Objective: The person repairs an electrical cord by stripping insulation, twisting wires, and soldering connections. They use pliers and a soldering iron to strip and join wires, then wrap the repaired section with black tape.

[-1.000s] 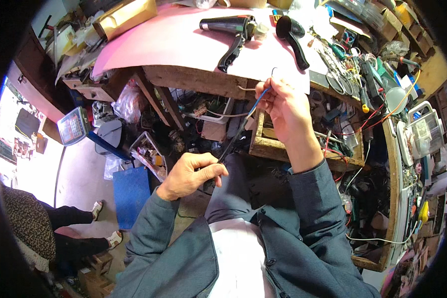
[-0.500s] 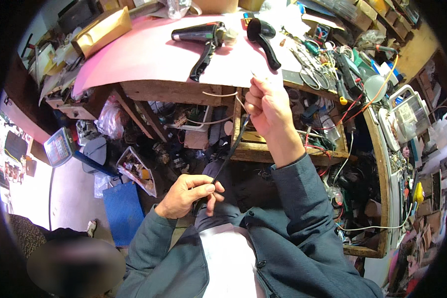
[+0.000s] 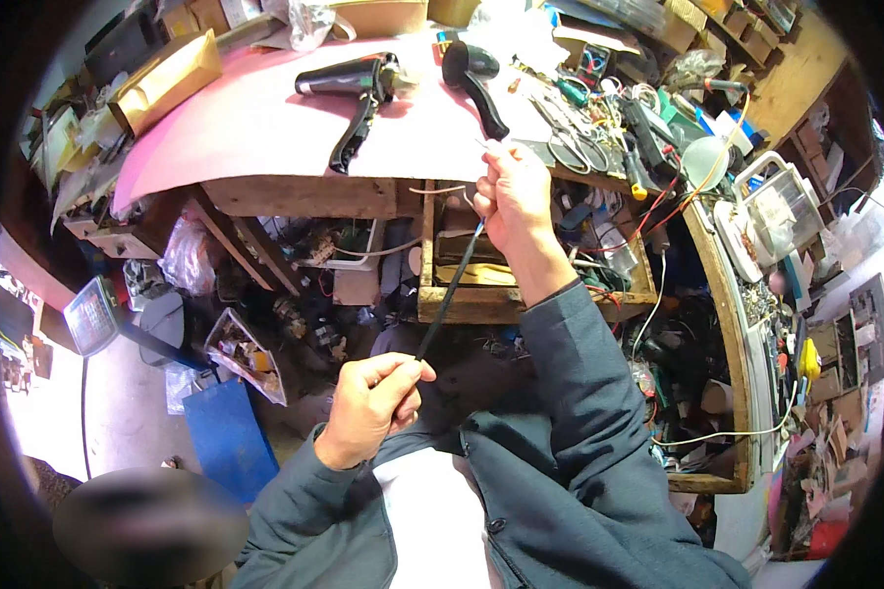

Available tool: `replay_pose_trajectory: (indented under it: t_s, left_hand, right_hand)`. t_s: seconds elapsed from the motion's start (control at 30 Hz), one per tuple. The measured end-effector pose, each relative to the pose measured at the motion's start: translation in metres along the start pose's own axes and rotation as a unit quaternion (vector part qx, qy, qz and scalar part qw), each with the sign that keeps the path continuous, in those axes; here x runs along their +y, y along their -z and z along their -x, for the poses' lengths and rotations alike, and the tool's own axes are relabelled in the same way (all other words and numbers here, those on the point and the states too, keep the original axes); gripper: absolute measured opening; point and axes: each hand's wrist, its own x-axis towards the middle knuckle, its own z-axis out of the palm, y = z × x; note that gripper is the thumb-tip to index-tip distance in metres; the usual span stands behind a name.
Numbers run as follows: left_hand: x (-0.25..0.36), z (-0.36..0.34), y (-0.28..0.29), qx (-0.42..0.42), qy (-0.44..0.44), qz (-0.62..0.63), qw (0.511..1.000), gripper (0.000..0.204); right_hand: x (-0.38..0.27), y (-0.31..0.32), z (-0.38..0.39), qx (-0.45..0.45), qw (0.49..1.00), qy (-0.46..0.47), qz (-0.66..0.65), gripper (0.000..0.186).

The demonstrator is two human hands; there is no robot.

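A black cable (image 3: 446, 300) runs taut and slanting between my two hands, above my lap. My left hand (image 3: 368, 404) is closed low on it, thumb pressed against the curled fingers. Higher up, just off the table's front edge, my right hand (image 3: 517, 201) pinches the cable's upper end. A bit of blue shows there, below the fingers, and a thin pale tip pokes out above them. Beyond my right hand lie a black hair dryer with a curved handle (image 3: 477, 86) and a larger black hair dryer (image 3: 356, 98), its nozzle to the left.
Both dryers rest on a pink sheet (image 3: 236, 128) covering the table. Scissors (image 3: 572, 143), wires and tools crowd the right side. An open wooden drawer (image 3: 521, 306) juts out below. A blue board (image 3: 231, 432) and a box of scraps (image 3: 248, 353) are at the lower left.
My left hand's fingers have curled closer around the cable, which looks straighter. The whole view has shifted slightly, so the table and dryers sit farther left.
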Motion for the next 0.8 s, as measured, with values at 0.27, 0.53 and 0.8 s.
replay_pose_trajectory:
  t_s: [0.27,0.53,0.8]
  left_hand:
    - [-0.004,0.002,-0.005,-0.007,-0.035,0.000,0.999,0.024]
    - [-0.004,0.019,0.011,0.001,-0.067,0.004,0.998,0.026]
    - [0.005,0.030,0.023,0.035,-0.149,-0.050,0.987,0.026]
  right_hand:
    - [-0.001,-0.002,-0.006,-0.040,0.998,0.024,0.043,0.018]
    - [0.009,0.001,0.003,-0.184,0.983,0.001,0.006,0.018]
    - [0.006,0.007,0.031,-0.330,0.899,-0.159,0.241,0.054]
